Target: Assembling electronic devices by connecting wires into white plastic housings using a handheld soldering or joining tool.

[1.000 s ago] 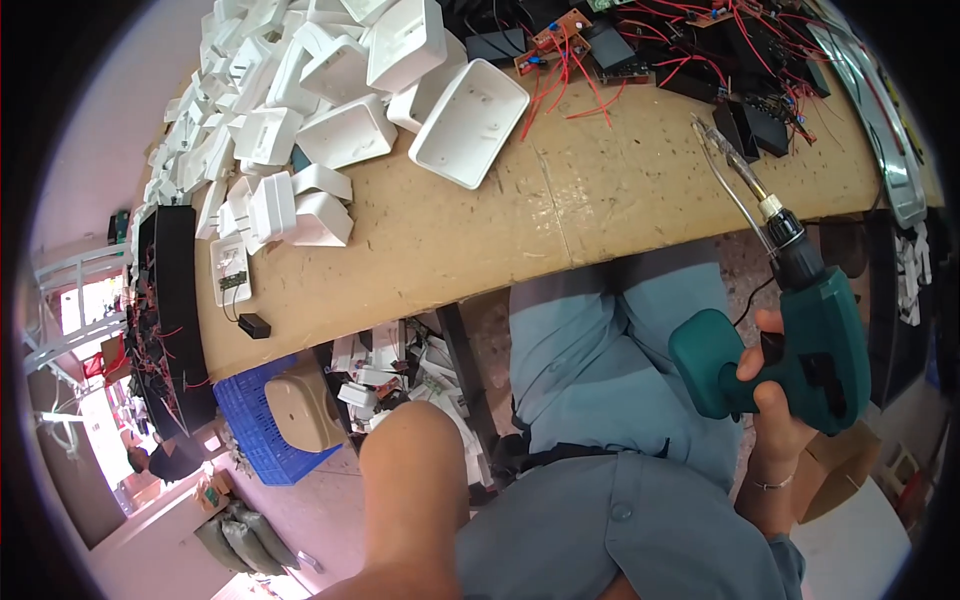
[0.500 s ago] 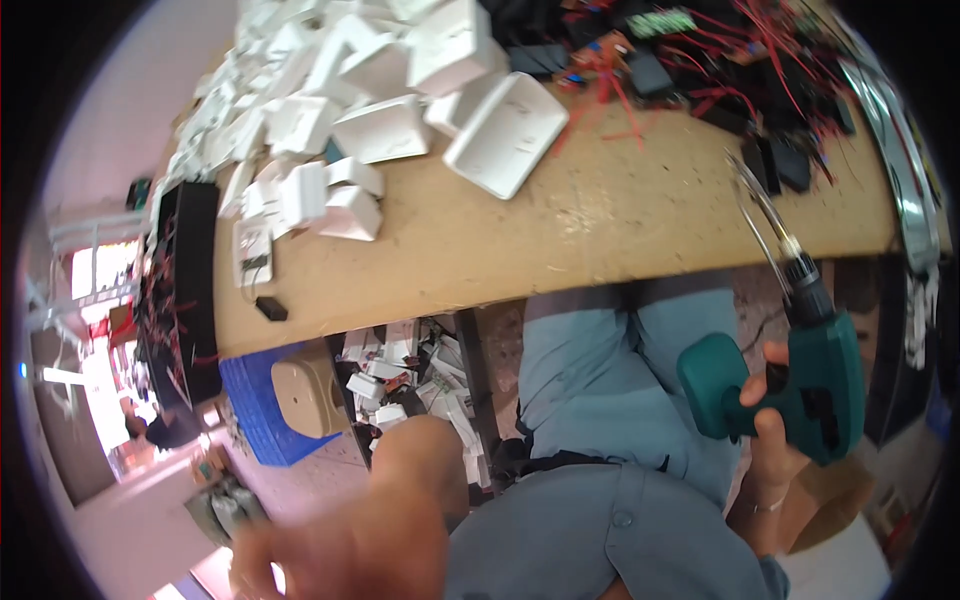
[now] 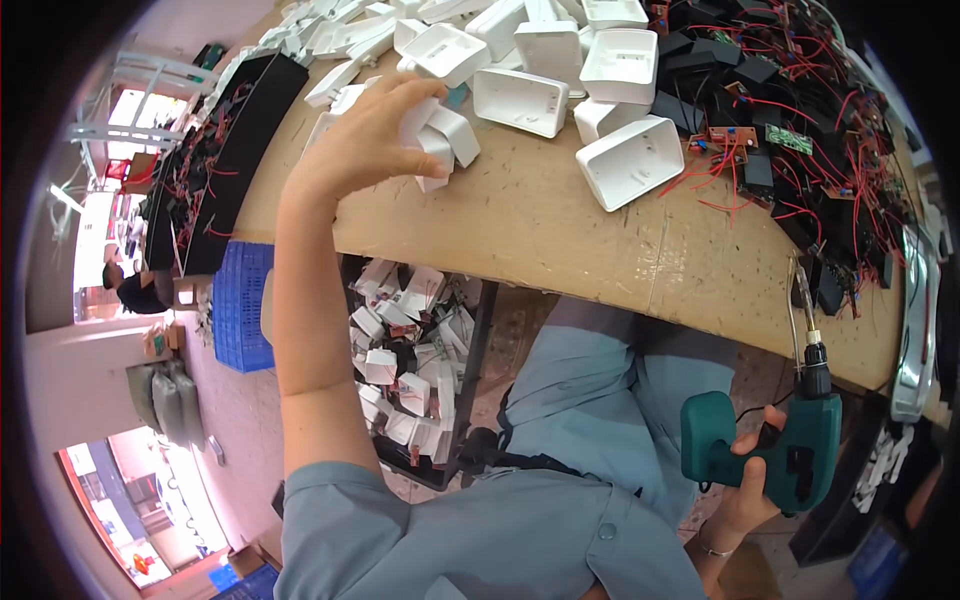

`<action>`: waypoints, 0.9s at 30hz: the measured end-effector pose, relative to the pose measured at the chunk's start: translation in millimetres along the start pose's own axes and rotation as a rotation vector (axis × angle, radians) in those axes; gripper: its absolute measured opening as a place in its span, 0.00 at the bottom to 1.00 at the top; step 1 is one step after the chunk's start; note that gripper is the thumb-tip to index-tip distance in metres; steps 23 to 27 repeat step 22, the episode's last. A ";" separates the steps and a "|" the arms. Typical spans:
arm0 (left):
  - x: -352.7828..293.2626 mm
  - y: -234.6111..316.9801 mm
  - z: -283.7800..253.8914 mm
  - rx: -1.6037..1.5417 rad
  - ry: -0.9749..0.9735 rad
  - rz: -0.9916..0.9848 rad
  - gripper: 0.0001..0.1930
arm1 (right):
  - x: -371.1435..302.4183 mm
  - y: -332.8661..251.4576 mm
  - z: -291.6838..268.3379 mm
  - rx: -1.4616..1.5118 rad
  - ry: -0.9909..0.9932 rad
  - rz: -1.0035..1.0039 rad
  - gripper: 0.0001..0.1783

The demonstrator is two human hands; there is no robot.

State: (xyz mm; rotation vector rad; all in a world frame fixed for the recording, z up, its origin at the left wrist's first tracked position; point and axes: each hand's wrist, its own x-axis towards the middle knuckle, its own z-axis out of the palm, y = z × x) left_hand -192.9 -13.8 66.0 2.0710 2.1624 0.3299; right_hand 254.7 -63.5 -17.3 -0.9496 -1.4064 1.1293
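My left hand (image 3: 365, 140) is over a cluster of small white plastic cases (image 3: 455, 135) on the left of the table. Its thumb and fingers are spread apart and curved around the cases; whether the fingertips touch them I cannot tell. In my right hand (image 3: 750, 480) is a green cordless drill (image 3: 815, 450), gripped by the handle. Its long metal bit points away from me, toward the table's edge on the right, beside a thin rod. An open white case (image 3: 630, 165) lies tilted on the table, apart from the larger pile of white cases (image 3: 445, 55).
Black boxes with red wires and circuit boards (image 3: 755, 140) crowd the table's far right. At the left stands a long black bin (image 3: 245, 150) of wired parts. Below the table are a black crate (image 3: 470, 380) of white cases and a blue plastic crate (image 3: 245, 310).
My left arm has swung up and forward from low beside my body to the white cases on the table. The drill stays in my right hand, a little lower in view. The view has shifted.
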 end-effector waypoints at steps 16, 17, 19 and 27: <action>-38.2 -49.0 5.8 -0.035 0.444 -0.447 0.11 | 2.4 5.8 -7.4 0.007 0.027 -0.051 0.29; -42.4 -53.7 3.8 0.114 0.682 -0.358 0.09 | 2.0 5.6 -7.5 0.007 0.022 -0.050 0.29; -49.7 -56.7 1.9 0.231 1.066 -0.197 0.08 | 1.3 4.5 -7.9 0.021 0.025 -0.039 0.29; -53.4 -5.6 15.4 -0.418 1.123 -0.030 0.09 | 3.5 2.8 -6.0 0.065 0.095 0.027 0.34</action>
